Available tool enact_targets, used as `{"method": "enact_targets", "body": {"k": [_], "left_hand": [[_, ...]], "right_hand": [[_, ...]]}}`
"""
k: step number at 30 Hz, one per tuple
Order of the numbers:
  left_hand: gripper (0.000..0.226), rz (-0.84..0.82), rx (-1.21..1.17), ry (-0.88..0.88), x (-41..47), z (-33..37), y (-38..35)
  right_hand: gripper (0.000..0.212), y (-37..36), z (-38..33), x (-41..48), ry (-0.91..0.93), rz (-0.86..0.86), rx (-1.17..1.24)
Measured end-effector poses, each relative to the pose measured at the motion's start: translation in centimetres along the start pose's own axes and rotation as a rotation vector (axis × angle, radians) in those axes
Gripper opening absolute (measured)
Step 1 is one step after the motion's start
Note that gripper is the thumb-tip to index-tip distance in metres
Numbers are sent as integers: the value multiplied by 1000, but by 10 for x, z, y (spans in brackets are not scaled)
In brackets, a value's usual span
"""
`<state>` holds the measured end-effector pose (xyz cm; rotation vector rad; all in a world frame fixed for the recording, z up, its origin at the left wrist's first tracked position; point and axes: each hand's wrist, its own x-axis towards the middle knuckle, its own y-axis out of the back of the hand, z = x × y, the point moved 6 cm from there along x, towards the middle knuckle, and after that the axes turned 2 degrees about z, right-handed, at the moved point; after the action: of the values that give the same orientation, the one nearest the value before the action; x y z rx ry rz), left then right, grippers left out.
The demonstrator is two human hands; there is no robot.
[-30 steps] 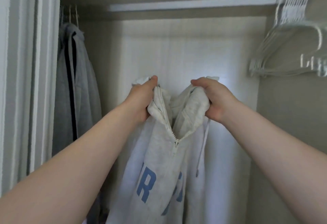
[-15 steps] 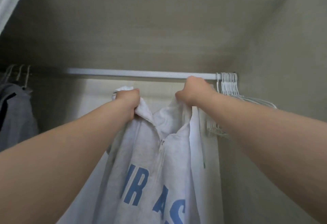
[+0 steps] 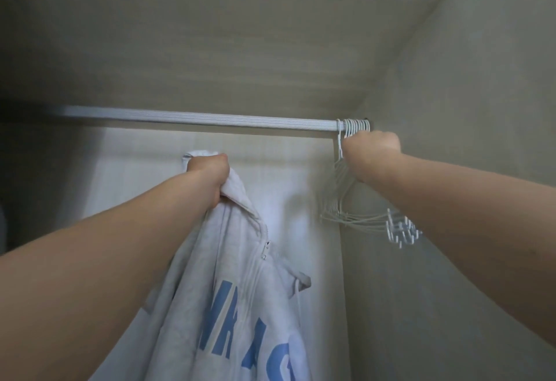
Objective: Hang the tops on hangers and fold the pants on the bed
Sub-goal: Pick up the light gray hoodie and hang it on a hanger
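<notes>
Blue block letters [image 3: 224, 341] run across the chest of the pale grey hoodie [image 3: 192, 305]; an "R" and an "A" come through clearly, the rest swallowed by folds. Nothing else readable.

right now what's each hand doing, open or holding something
Left hand: closed, gripping the hoodie near its collar.
Right hand: up at the hangers on the rod; fingers hidden, so a grip cannot be told.
</notes>
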<state>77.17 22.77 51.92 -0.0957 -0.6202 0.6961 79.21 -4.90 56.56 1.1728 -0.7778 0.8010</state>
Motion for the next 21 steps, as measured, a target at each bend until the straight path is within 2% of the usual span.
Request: {"method": "enact_targets", "body": {"k": [5,8,12,17,19,21], "left_hand": [[17,-7,-12,19,2,-4,9],[12,-15,-37,47,2,-9,12],[16,-8,2,27,-7,-8,19],[16,6,65,9,-43,7,36],[17,25,82,-2,-61,19,44],[18,55,109,-22,-82,30,52]], "right_hand": [[31,0,6,3,-23,71,164],[25,-1,11,6,-72,62,370],[20,-13,10,-1,-204,-31,846],[24,-21,-13,-38,-418,-143,1673],[22,-14,-20,-52,-462,-170,1886],[18,-4,-29,-60,-433,-226,1975]]}}
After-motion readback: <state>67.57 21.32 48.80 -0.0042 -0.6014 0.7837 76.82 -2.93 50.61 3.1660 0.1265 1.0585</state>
